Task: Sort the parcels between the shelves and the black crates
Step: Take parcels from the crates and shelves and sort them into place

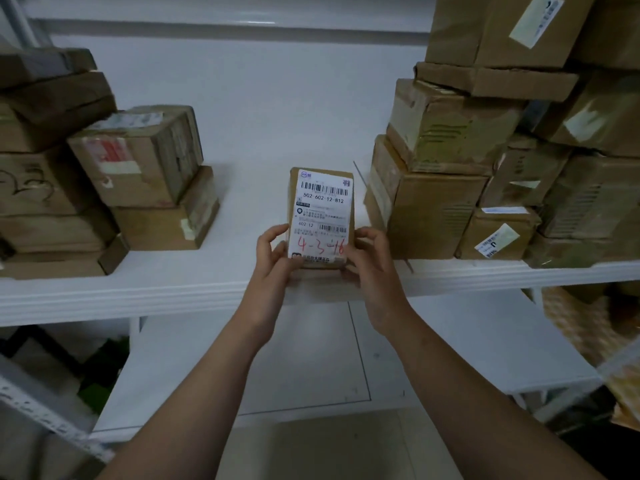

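Two bare forearms reach up from the bottom edge and meet at a small brown cardboard parcel. The left hand grips the parcel's lower left edge, fingers curled round the side and thumb on the front. The right hand grips the lower right edge in the same way, so the parcel sits between the two hands with its upper half free above them.

A white shipping label covers the parcel's front and faces the camera. It carries barcodes, the printed number 502-602-12-812, and red handwriting reading 4-3-16 just above the thumbs.

Both hands hold the parcel over the front edge of a white shelf board; whether its bottom touches the board cannot be told. Left of the left hand, well apart, stands a stack of brown cardboard boxes. Right of the right hand, much nearer, rises a taller stack of brown cartons. Below the wrists lies a lower white shelf.
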